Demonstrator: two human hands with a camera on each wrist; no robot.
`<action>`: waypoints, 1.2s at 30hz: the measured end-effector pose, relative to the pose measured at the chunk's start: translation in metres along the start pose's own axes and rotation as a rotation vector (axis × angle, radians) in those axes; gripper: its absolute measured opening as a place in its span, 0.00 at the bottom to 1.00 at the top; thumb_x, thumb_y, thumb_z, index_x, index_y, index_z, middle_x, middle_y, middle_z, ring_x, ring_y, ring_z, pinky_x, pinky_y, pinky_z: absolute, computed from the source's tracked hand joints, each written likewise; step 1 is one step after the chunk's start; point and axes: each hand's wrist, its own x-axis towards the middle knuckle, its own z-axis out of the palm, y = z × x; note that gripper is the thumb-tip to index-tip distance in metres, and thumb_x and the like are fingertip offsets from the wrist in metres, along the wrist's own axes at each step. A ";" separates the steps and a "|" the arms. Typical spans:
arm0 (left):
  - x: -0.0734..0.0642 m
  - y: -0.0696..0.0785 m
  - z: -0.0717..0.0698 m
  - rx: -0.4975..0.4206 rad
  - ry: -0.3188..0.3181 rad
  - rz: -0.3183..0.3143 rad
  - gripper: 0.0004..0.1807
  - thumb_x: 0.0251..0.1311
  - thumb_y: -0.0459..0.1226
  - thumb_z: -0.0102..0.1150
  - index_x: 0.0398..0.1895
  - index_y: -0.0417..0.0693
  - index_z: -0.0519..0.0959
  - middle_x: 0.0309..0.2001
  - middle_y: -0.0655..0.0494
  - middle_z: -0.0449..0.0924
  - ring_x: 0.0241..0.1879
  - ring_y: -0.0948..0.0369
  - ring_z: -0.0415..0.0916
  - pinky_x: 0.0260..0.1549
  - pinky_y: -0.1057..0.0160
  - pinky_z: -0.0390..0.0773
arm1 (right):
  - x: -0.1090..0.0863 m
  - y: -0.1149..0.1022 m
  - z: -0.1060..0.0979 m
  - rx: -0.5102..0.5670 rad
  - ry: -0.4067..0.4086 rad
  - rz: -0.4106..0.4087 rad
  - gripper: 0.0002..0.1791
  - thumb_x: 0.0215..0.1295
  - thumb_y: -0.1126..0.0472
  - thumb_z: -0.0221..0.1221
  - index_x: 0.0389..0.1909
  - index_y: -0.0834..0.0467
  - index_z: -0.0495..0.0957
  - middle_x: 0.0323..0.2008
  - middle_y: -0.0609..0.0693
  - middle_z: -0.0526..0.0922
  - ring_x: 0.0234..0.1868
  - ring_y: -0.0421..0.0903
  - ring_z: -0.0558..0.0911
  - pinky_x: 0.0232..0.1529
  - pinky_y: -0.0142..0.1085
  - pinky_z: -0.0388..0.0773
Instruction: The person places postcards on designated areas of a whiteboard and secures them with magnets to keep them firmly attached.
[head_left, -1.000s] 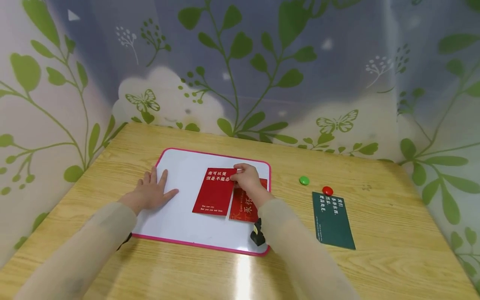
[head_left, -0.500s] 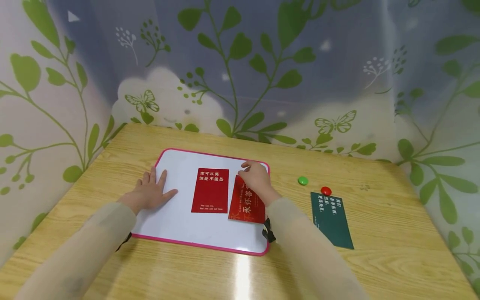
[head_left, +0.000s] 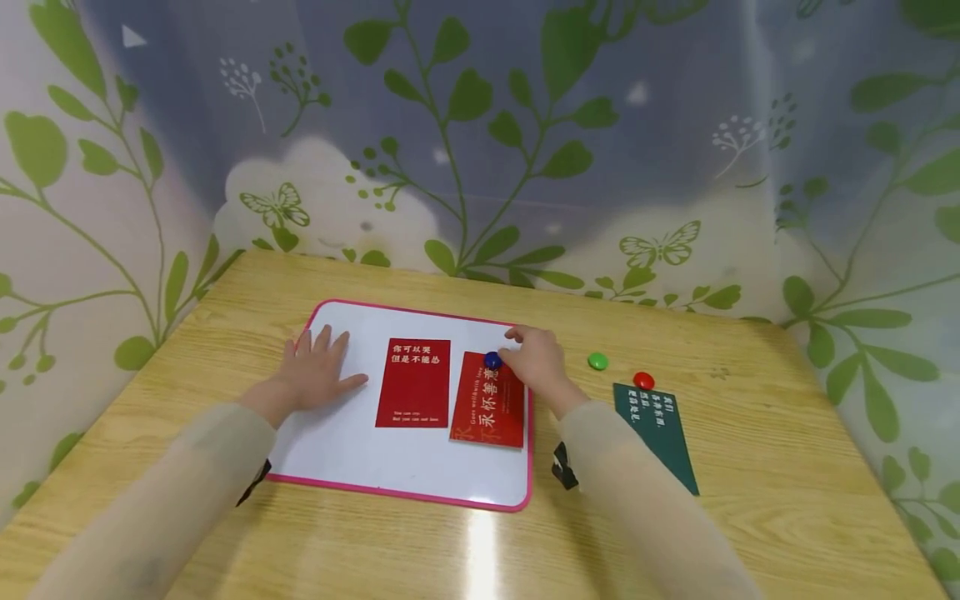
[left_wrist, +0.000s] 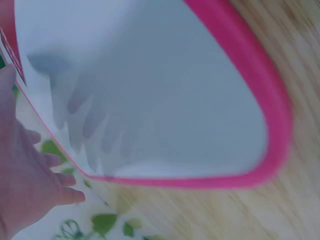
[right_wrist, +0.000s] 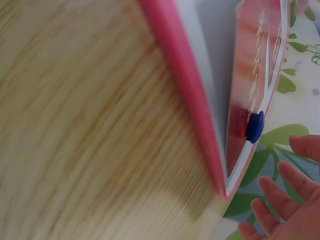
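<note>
A white board [head_left: 360, 450] with a pink rim lies on the table, bearing two red cards. The left card [head_left: 416, 396] has white writing at its top. A round blue magnet [head_left: 492, 360] sits on the upper part of the right card [head_left: 472, 425]; the right wrist view also shows this magnet [right_wrist: 255, 127]. My right hand [head_left: 538, 365] is just right of the magnet, fingers loosely bent and holding nothing. Fingers spread, my left hand [head_left: 318, 372] is over the board's left side. Its reflection shows on the board in the left wrist view; I cannot tell whether it touches.
Right of the board, a green magnet [head_left: 597, 361] and a red magnet [head_left: 643, 381] lie on the wooden table [head_left: 765, 450]. A dark green card [head_left: 663, 437] lies below the red magnet. A leaf-patterned curtain [head_left: 480, 150] borders the table's far edge.
My right hand let go of the left red card's top corner, then moved right, uncovering the blue magnet on the right card. My left hand has shifted slightly, fingers still spread.
</note>
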 end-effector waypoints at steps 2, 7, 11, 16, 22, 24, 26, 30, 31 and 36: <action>0.001 0.009 0.001 0.007 0.037 0.046 0.46 0.61 0.56 0.50 0.71 0.36 0.49 0.71 0.30 0.45 0.68 0.31 0.41 0.64 0.31 0.43 | 0.000 0.003 -0.002 -0.003 -0.002 0.002 0.20 0.62 0.55 0.57 0.53 0.59 0.76 0.56 0.56 0.77 0.60 0.56 0.70 0.61 0.52 0.63; 0.002 0.034 0.006 0.041 0.097 0.154 0.46 0.58 0.56 0.53 0.71 0.39 0.51 0.70 0.34 0.51 0.68 0.35 0.48 0.64 0.33 0.49 | 0.001 0.014 -0.008 -0.029 -0.001 0.004 0.21 0.62 0.54 0.57 0.55 0.59 0.76 0.54 0.57 0.78 0.60 0.58 0.68 0.62 0.54 0.60; 0.001 0.052 0.011 0.063 0.091 0.224 0.45 0.57 0.56 0.55 0.71 0.41 0.52 0.70 0.36 0.53 0.68 0.38 0.51 0.64 0.34 0.51 | 0.002 0.022 -0.012 -0.049 0.005 0.008 0.22 0.63 0.54 0.57 0.55 0.59 0.75 0.55 0.57 0.77 0.60 0.58 0.68 0.61 0.55 0.59; -0.001 0.069 0.019 0.057 0.028 0.301 0.43 0.58 0.56 0.54 0.72 0.45 0.53 0.70 0.38 0.53 0.69 0.39 0.49 0.66 0.36 0.50 | 0.001 0.027 -0.015 -0.043 0.011 0.018 0.21 0.63 0.55 0.57 0.55 0.60 0.75 0.56 0.59 0.77 0.59 0.58 0.68 0.61 0.56 0.57; -0.004 0.077 0.026 0.069 -0.032 0.333 0.41 0.59 0.55 0.54 0.70 0.44 0.56 0.70 0.39 0.53 0.70 0.39 0.48 0.67 0.42 0.54 | 0.000 0.032 -0.018 -0.068 0.011 0.017 0.22 0.63 0.55 0.57 0.56 0.59 0.74 0.57 0.58 0.76 0.60 0.57 0.67 0.61 0.55 0.57; -0.005 0.076 0.026 0.067 -0.054 0.337 0.40 0.60 0.54 0.53 0.70 0.44 0.56 0.70 0.38 0.52 0.70 0.39 0.48 0.67 0.43 0.55 | -0.001 0.034 -0.020 -0.066 0.002 0.020 0.23 0.63 0.54 0.57 0.57 0.59 0.73 0.58 0.57 0.75 0.60 0.57 0.66 0.62 0.55 0.57; -0.005 0.075 0.025 0.061 -0.071 0.346 0.40 0.61 0.54 0.52 0.70 0.44 0.56 0.71 0.38 0.52 0.70 0.39 0.47 0.67 0.44 0.55 | -0.001 0.037 -0.022 -0.054 -0.006 0.025 0.24 0.63 0.54 0.57 0.58 0.60 0.72 0.58 0.58 0.74 0.60 0.57 0.65 0.62 0.55 0.56; -0.006 0.073 0.023 0.046 -0.081 0.379 0.39 0.61 0.53 0.52 0.70 0.43 0.57 0.71 0.39 0.52 0.70 0.39 0.47 0.67 0.44 0.55 | -0.001 0.044 -0.028 -0.031 -0.001 0.015 0.23 0.63 0.56 0.56 0.58 0.61 0.72 0.58 0.60 0.74 0.60 0.59 0.65 0.62 0.58 0.54; -0.006 0.073 0.022 0.043 -0.087 0.382 0.39 0.61 0.53 0.52 0.71 0.44 0.56 0.71 0.39 0.51 0.70 0.40 0.47 0.67 0.44 0.55 | -0.001 0.046 -0.029 -0.035 -0.001 0.010 0.23 0.63 0.56 0.56 0.58 0.61 0.72 0.58 0.60 0.74 0.60 0.60 0.65 0.62 0.58 0.54; -0.006 0.071 0.023 0.028 -0.103 0.391 0.40 0.60 0.54 0.53 0.71 0.46 0.56 0.72 0.40 0.50 0.71 0.41 0.46 0.67 0.44 0.55 | -0.003 0.056 -0.035 -0.053 -0.014 0.002 0.24 0.64 0.55 0.54 0.58 0.62 0.71 0.59 0.61 0.73 0.62 0.62 0.64 0.63 0.60 0.52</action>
